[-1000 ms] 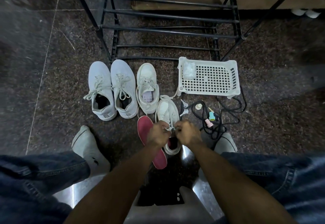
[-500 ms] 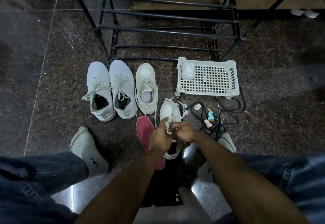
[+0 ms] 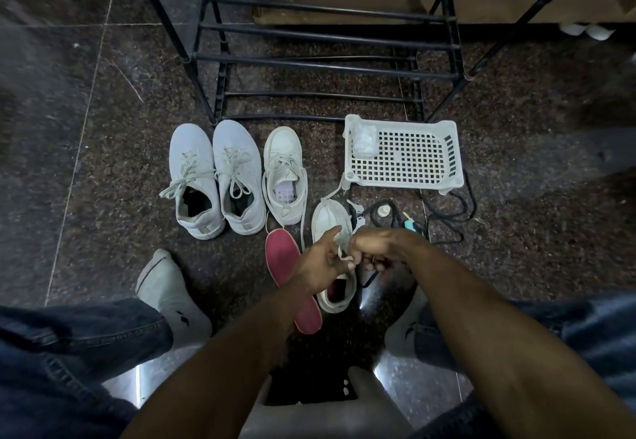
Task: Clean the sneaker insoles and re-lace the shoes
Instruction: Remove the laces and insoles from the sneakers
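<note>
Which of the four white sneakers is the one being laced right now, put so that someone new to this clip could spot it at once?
Start at the black metal rack; four white shoes lie on the floor before it. The sneaker in question is the rightmost, set nearer the person, just below the white plastic basket. Unlike the others, it has a red insole lying at its left and both hands working its lace.

Bare forearms, dark blue jeans, white socks with small dark logos.
</note>
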`<state>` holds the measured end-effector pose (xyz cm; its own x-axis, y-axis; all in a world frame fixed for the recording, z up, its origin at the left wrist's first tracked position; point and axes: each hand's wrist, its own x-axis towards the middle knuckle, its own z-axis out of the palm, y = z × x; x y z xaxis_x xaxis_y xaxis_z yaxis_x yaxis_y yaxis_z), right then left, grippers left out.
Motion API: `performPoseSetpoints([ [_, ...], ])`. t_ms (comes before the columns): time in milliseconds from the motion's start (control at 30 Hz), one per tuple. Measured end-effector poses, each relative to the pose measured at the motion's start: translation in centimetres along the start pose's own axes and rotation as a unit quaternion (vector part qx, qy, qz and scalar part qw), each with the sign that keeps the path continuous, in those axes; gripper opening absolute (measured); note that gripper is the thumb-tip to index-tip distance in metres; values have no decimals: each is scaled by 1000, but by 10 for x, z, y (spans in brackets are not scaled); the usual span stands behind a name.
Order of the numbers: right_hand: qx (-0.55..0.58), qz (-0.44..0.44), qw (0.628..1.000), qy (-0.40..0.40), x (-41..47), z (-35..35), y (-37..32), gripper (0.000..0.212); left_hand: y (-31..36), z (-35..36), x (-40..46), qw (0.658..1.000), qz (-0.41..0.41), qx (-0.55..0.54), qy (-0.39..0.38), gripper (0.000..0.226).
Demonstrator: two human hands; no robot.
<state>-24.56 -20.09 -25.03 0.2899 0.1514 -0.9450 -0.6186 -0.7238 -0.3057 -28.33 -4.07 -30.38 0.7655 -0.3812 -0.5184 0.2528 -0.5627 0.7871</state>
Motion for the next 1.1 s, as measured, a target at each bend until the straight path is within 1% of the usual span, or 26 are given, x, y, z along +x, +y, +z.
performPoseSetpoints([
  [100,19,1,1000,-17,-4,0,5,26,2,-11,2,997,-3,4,-79,77],
  [133,24,0,999,-22,-8,-1,4,25,4,-17,3,995,-8,14,-100,77],
  [167,29,-3,999,-23,-14,-2,1,21,6,-22,3,994,-11,13,-107,75],
  [200,34,-10,999,-21,-19,-4,-1,16,8,-29,4,995,-12,-1,-96,70],
  [233,42,-18,999,-11,-26,-7,-5,11,12,-36,6,997,-11,-30,-69,64],
  [300,81,-53,995,28,-34,-17,-9,10,24,-51,11,995,-14,-100,13,53],
  [400,167,-75,978,102,-35,-35,-12,11,49,-75,17,974,-11,-199,108,45],
  [467,198,-62,962,178,-37,-43,-15,15,65,-88,20,964,6,-229,136,45],
  [567,238,-43,924,296,-35,-46,-13,20,81,-97,23,952,16,-259,160,45],
  [667,253,-11,901,351,-24,-40,-4,22,89,-97,23,943,8,-265,200,36],
  [733,269,4,887,375,-18,-33,0,25,85,-94,23,932,-11,-271,238,30],
  [800,299,7,871,390,-14,-29,4,26,74,-90,23,931,-22,-255,259,24],
  [900,326,18,855,402,-10,-28,9,26,51,-85,21,947,-18,-225,230,14],
  [967,322,10,859,398,-6,-27,10,24,38,-84,20,961,-28,-187,201,11],
  [1033,329,-23,868,372,-3,-24,7,22,32,-85,18,973,-56,-149,166,14],
  [1100,344,-74,872,341,-5,-20,2,22,33,-88,16,979,-82,-137,124,19],
])
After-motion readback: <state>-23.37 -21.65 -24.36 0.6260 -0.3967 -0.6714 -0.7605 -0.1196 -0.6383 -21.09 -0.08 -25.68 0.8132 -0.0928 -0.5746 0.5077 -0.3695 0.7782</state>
